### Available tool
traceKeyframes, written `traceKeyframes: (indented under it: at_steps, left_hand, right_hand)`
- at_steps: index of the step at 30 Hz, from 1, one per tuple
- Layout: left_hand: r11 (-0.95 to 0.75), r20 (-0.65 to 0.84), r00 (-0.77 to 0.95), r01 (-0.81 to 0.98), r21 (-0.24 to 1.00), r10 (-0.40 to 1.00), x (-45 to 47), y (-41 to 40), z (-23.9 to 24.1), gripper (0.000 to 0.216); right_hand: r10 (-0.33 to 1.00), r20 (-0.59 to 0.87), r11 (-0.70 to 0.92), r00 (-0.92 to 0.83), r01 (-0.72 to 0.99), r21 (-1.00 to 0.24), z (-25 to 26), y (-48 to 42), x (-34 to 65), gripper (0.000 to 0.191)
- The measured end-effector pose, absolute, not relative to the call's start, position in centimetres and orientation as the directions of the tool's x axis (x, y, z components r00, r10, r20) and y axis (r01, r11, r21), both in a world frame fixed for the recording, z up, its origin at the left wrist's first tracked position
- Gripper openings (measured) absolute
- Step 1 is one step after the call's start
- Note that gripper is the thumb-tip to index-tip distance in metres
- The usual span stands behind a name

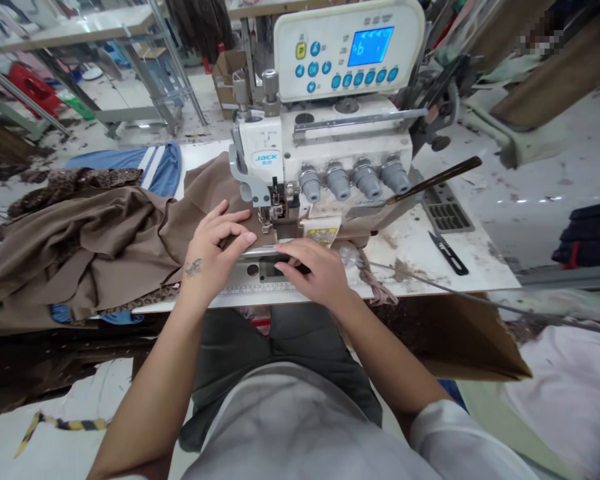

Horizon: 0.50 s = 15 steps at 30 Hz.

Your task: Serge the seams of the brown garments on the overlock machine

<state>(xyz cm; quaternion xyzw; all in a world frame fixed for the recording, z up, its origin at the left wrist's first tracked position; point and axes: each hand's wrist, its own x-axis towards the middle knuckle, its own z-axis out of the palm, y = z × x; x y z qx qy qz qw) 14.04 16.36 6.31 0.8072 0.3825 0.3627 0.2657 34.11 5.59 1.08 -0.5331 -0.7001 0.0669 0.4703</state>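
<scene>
The left hand [214, 243] lies on the brown cloth [93, 250] just in front of the presser foot [275, 212] of the Jack overlocker [325, 137], its fingers [230, 223] open and flat. They are pressing rather than gripping, apparently to keep the layers smooth at the foot. That forearm slants in from the lower left, the wrist low. The right hand [313, 270] curves over the machine's front edge, its fingers [287, 259] bent down near a dark slot. Whether they pinch anything there, I cannot tell. Its forearm slants in from the lower right. The bulk of the cloth is heaped left of the machine, likely to keep its weight away from the foot, over a blue garment [150, 167] and leopard-print fabric [75, 183] — and snips [447, 252] lie handy on the counter [433, 263] to the right
</scene>
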Motion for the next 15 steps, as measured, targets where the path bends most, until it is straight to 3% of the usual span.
traceKeyframes:
  at_steps: [7,15]
  left_hand:
    - [-0.58,0.386,0.469,0.397,0.712,0.795,13.81,16.32,6.65,0.019]
    - [-0.58,0.382,0.476,0.39,0.716,0.792,13.43,16.24,6.47,0.014]
  right_hand:
    - [0.806,0.57,0.394,-0.161,0.864,-0.313,1.79,6.0,34.42,0.036]
    - [0.848,0.526,0.31,-0.064,0.865,-0.395,1.56,6.25,33.82,0.048]
